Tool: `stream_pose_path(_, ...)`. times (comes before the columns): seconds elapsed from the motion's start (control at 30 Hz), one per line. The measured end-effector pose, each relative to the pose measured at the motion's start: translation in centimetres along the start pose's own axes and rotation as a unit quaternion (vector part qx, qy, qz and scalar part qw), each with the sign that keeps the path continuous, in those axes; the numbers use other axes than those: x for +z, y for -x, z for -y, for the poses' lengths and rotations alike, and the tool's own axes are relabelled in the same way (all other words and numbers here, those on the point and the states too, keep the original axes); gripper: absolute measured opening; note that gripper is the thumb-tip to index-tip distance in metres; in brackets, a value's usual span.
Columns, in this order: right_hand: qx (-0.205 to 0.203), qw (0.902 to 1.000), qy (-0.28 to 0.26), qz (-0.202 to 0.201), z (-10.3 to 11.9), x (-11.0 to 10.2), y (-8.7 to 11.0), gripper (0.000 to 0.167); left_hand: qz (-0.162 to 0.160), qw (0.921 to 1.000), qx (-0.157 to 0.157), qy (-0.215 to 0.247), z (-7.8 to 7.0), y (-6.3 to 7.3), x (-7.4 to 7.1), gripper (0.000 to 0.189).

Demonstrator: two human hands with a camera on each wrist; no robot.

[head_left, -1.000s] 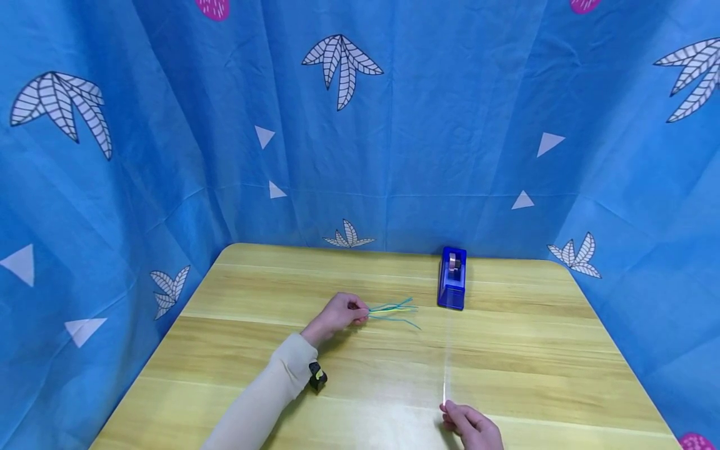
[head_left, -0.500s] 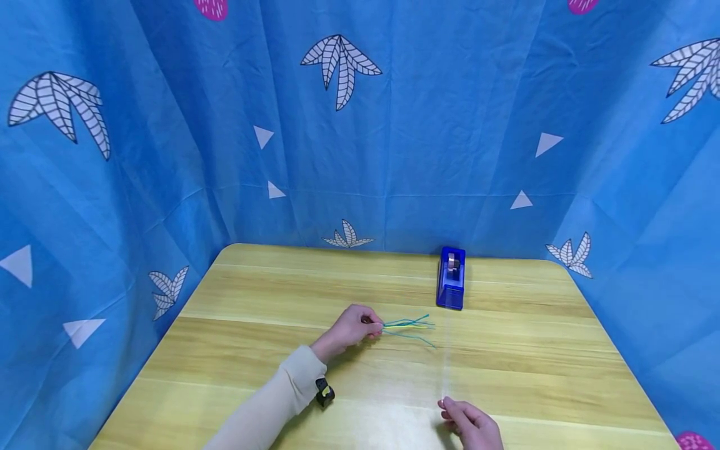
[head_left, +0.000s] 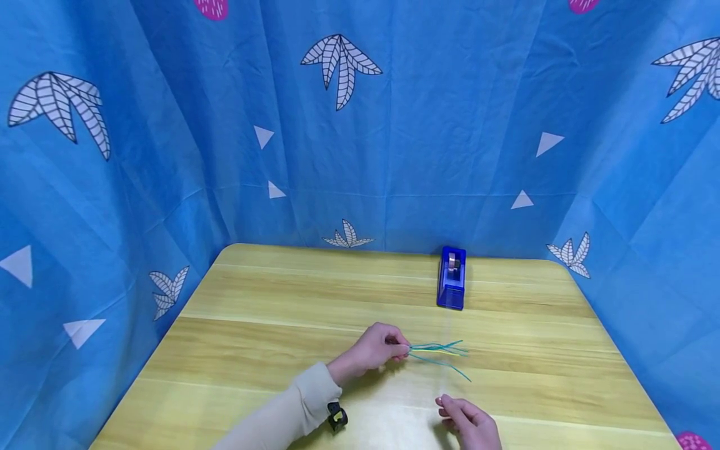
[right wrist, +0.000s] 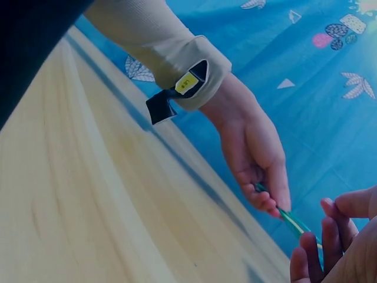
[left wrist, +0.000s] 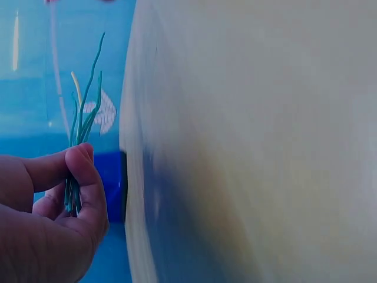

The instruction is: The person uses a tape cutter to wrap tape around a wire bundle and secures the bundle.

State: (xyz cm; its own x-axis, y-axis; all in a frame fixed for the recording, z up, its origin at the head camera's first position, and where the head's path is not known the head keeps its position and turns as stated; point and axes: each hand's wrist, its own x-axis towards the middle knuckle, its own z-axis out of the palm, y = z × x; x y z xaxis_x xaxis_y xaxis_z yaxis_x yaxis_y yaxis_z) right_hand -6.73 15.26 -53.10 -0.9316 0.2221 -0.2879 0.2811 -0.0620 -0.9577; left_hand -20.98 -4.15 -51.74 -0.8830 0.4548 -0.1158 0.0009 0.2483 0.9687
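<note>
Head view: left hand (head_left: 378,348) pinching splayed teal and yellow strands (head_left: 437,349), right hand (head_left: 470,423) pinching clear tape (head_left: 448,326).

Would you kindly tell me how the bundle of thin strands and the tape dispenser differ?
The bundle is mostly green with some yellow, while the dispenser is blue. The bundle is thin and fans out at its free end, whereas the dispenser is one chunky block. The left hand pinches the bundle; the dispenser stands on the table.
</note>
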Motion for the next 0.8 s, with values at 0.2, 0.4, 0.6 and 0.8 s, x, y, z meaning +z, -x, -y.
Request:
stream_pose_path(0.2,-0.014,0.9999,-0.002,0.005,0.0,0.4,0.0,0.023,0.011,0.9999,-0.006,0.007,-0.8,0.9,2.0,0.004)
stream_pose_path(0.4,-0.01,0.9998,0.017,-0.002,0.0,0.7,0.1,0.025,0.03,0.9993,-0.004,0.02,-1.4,1.7,3.2,0.003)
stream_pose_path(0.6,-0.009,0.9996,0.026,-0.001,-0.1,0.6,0.0,0.027,0.038,0.9985,-0.01,0.038,-1.5,2.3,3.6,0.004)
stream_pose_path(0.8,-0.013,0.9994,0.033,0.001,-0.2,0.5,-0.1,0.027,0.049,0.997,-0.019,0.056,-1.4,2.4,3.7,0.004)
